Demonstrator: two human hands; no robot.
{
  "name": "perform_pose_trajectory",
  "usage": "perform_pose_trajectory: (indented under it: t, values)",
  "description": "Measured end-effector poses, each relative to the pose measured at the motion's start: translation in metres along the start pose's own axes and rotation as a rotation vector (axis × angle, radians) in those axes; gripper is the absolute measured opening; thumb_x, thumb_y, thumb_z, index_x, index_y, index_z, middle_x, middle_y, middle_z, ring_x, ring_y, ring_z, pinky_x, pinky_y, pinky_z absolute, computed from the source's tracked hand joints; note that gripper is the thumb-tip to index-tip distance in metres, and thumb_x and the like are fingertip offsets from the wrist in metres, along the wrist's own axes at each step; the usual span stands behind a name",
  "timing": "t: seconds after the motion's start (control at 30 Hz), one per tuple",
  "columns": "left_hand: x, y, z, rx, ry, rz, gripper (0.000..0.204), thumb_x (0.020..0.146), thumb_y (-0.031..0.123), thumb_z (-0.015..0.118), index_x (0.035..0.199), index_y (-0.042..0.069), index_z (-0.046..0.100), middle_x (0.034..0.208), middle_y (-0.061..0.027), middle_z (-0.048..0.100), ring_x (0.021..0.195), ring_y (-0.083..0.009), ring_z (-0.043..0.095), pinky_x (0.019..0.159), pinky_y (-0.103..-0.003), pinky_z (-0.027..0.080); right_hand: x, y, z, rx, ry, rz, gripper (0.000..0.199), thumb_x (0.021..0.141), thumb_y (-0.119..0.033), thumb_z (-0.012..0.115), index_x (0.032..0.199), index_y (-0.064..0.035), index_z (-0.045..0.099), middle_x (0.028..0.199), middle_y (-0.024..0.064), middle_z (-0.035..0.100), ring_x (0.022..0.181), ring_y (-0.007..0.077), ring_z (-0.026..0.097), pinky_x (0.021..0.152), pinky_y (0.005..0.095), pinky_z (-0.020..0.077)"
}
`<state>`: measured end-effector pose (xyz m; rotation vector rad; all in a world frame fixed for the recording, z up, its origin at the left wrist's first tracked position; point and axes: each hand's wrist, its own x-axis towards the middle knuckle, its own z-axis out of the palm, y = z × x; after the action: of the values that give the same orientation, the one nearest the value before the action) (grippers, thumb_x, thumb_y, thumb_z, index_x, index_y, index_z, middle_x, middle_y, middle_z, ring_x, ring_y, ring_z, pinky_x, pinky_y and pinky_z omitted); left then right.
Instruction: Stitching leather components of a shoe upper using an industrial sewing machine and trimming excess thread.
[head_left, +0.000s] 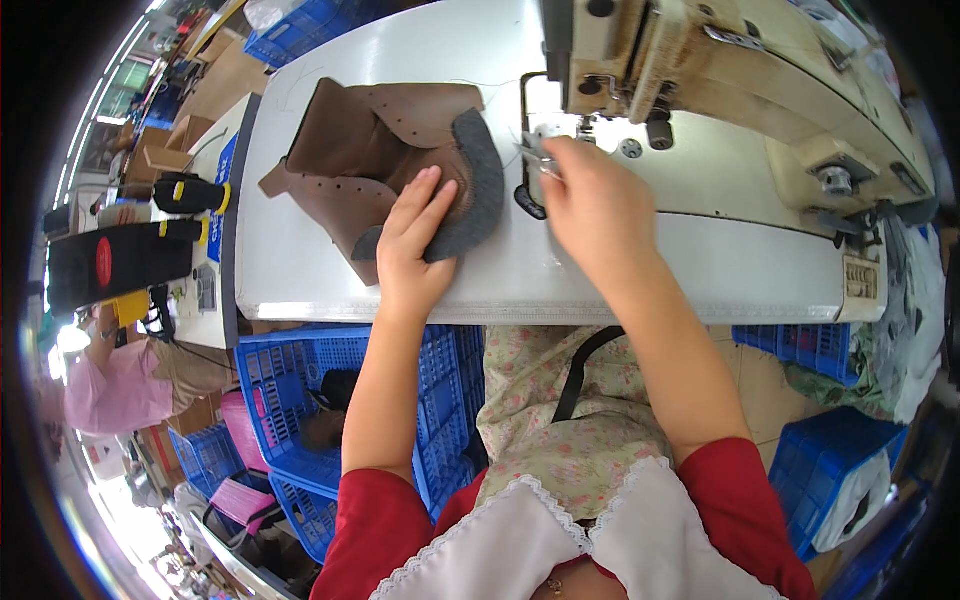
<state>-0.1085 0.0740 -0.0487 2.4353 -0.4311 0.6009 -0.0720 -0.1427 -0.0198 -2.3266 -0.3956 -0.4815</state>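
A brown leather shoe upper (345,150) with punched eyelet holes lies on the white sewing table, a dark grey fuzzy strip (485,190) curving along its right edge. My left hand (415,235) rests on the upper, its fingers stretched out over the leather beside that strip. To the right, my right hand (590,200) is closed around small metal thread snips (537,152), their blades pointing left. It is slightly blurred. Close by its fingertips is the needle area of the sewing machine (690,90).
The white table (640,255) carries the machine's arm across its right side. A black bent metal guide (528,195) stands between upper and machine. Blue plastic crates (295,400) sit below the table. At the left, a person in pink (120,385) is near another machine (120,265).
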Motion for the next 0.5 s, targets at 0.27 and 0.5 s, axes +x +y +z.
perform_pose_trajectory:
  t: [0.27,0.5]
  values:
    - [-0.01,-0.011,-0.018,0.074,-0.081,0.173,0.053,0.062,0.004,0.067,0.114,0.004,0.069,0.129,-0.0173,0.061,0.124,-0.0371,0.055,0.106,-0.05,0.04,0.001,-0.006,-0.013,0.243,-0.15,0.126,0.026,0.084,-0.013,0.068,0.108,-0.0061,0.064,0.092,0.0113,0.069,0.079,0.0287,0.068,0.069,0.0398,0.0529]
    - [-0.009,0.002,-0.042,-0.363,0.252,-0.353,0.044,0.086,-0.016,0.045,0.124,-0.001,0.062,0.131,-0.0115,0.062,0.124,-0.0205,0.055,0.106,-0.031,0.039,-0.004,0.0,0.005,0.197,-0.128,0.149,0.025,0.084,-0.013,0.067,0.108,-0.0066,0.062,0.093,0.011,0.067,0.08,0.0295,0.067,0.068,0.0412,0.0524]
